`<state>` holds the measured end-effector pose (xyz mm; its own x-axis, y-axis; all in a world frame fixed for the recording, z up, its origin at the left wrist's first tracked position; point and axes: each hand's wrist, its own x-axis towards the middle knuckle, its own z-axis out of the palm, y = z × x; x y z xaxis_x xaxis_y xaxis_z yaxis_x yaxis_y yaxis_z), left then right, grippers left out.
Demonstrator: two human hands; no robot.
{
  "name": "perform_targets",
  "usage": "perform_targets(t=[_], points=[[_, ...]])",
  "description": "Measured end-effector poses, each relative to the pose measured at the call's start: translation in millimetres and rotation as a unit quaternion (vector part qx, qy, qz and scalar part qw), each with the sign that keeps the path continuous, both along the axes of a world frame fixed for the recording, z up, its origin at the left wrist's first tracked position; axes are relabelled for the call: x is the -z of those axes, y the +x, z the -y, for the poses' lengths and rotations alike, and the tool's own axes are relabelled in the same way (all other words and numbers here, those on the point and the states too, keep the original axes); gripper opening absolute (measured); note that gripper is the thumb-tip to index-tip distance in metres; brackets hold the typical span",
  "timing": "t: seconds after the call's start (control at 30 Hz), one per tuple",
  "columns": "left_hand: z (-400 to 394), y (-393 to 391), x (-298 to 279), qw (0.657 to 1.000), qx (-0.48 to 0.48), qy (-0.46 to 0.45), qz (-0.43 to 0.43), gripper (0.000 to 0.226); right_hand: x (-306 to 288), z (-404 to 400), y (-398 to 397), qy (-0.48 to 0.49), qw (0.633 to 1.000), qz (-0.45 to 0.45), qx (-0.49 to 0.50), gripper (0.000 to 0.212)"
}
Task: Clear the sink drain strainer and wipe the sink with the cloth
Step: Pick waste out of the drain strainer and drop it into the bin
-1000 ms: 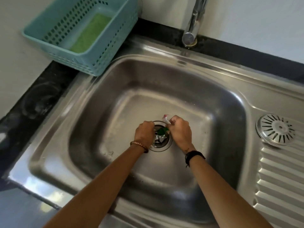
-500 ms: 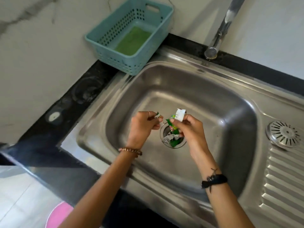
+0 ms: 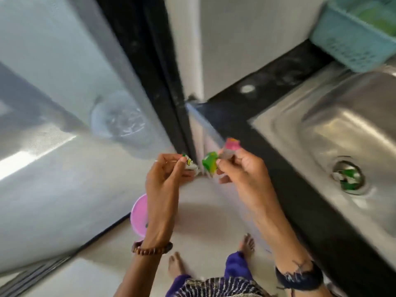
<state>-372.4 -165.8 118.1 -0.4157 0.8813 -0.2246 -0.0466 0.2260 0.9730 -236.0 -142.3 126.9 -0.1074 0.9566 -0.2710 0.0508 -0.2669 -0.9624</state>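
Note:
My left hand [image 3: 166, 174] pinches a small crumpled wrapper scrap [image 3: 189, 162] between thumb and fingertips. My right hand [image 3: 242, 168] pinches green and pink wrapper pieces [image 3: 211, 162]. Both hands hover over the floor, left of the counter, above a pink bin [image 3: 139, 215]. The steel sink [image 3: 321, 116] lies at the right, and its drain strainer [image 3: 348, 177] holds more green and white scraps. A green cloth [image 3: 377, 17] lies in the teal basket [image 3: 351, 43] at the top right.
A black counter edge [image 3: 285, 185] runs between my hands and the sink. A glass door with a dark frame [image 3: 150, 67] stands to the left. My bare feet [image 3: 175, 264] are on the pale floor below.
Both hands lifted scraps out of the drain strainer and carried them left, off the sink and over the floor by the pink bin. The view swung left with them.

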Motion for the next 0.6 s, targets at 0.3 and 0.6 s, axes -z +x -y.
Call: perform_targets(t=[0.3,0.6], points=[[85,-166,152,0.943,-0.204,-0.179,0.193,0.018,159,52,-177,-0.084,0.954,0.224,-0.179,0.008],[101,-229,324,0.936,-0.16,-0.283,0.135,0.017,343,59,-234,-0.123,0.897,0.351,-0.239,0.008]])
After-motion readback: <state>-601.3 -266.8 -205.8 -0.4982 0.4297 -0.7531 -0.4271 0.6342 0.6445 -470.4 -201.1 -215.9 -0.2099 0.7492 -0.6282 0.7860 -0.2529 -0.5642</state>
